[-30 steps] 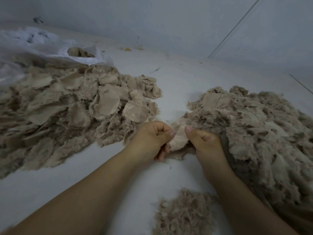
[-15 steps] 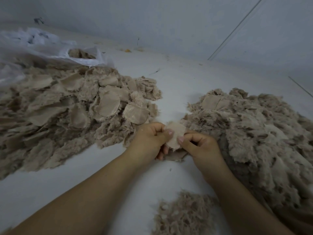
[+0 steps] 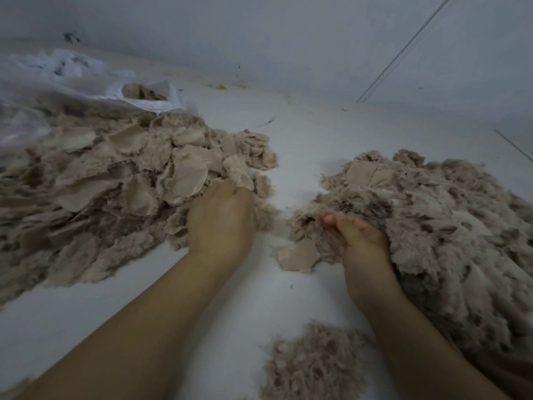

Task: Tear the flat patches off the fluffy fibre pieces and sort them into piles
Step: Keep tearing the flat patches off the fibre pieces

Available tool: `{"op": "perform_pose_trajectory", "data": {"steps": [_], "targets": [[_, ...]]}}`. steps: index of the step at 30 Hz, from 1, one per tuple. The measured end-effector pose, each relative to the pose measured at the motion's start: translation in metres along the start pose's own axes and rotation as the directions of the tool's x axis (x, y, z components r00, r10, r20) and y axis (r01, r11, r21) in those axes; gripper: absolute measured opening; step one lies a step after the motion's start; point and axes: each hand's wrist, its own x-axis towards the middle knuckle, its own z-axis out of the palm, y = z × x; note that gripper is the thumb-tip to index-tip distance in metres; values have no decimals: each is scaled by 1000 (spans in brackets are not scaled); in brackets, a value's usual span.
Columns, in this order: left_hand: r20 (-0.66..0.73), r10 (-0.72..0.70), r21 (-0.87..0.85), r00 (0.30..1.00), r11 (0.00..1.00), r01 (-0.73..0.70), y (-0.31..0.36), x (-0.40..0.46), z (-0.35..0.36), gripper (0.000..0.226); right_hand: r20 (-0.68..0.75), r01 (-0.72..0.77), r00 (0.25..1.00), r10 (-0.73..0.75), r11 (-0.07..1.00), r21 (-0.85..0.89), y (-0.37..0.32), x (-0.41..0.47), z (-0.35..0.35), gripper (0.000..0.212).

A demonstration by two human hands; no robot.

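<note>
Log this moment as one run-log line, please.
left hand: at patch pile, grip unclear | right hand: gripping fibre in fluffy pile | loose patch between

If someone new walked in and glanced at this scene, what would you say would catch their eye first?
Two big tan heaps on the white floor: the left pile shows many flat patches, the right pile is mostly fluff. Between them, the left hand rests at the left pile's edge while the right hand digs into the right pile beside a loose patch. A smaller fluff clump lies nearer, and a plastic bag sits far left.
</note>
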Motion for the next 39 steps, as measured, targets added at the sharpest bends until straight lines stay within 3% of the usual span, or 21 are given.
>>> {"op": "perform_pose_trajectory", "data": {"steps": [2,4,6,9,11,15,18,23,30,34,39], "targets": [[84,168,-29,982,986,-166,13,-7,6,11,6,7,1000,-7,1000,-11,1,0,0,35],[303,181,-86,936,983,-163,29,-14,10,37,27,14,1000,-13,1000,-27,1,0,0,30],[422,214,-42,881,975,-216,37,-20,18,43,45,19,999,-16,999,-49,0,-1,-1,30],[374,305,-215,876,947,-239,36,-27,27,26,43,5,999,-2,998,-67,-1,-2,-1,29],[334,300,-352,894,919,-177,36,-30,29,22,23,-20,999,22,996,-89,-2,-3,1,28],[221,168,-587,961,809,-6,37,-24,28,15,4,-71,997,72,990,-124,-3,-5,4,22],[220,48,-679,974,724,117,38,-23,29,11,25,-46,998,51,985,-164,-3,-5,3,18],[223,-46,-872,974,438,220,39,-23,32,24,144,28,990,6,972,-233,-1,-8,5,20],[265,1,-935,964,243,257,36,-19,34,27,242,57,970,-3,975,-213,-3,-10,4,28],[391,32,-920,920,-14,391,36,-17,34,21,230,79,973,-20,965,-250,-4,-10,6,34],[422,-75,-906,903,-70,418,34,-13,34,21,147,42,989,1,956,-289,-1,-7,5,29]]}}
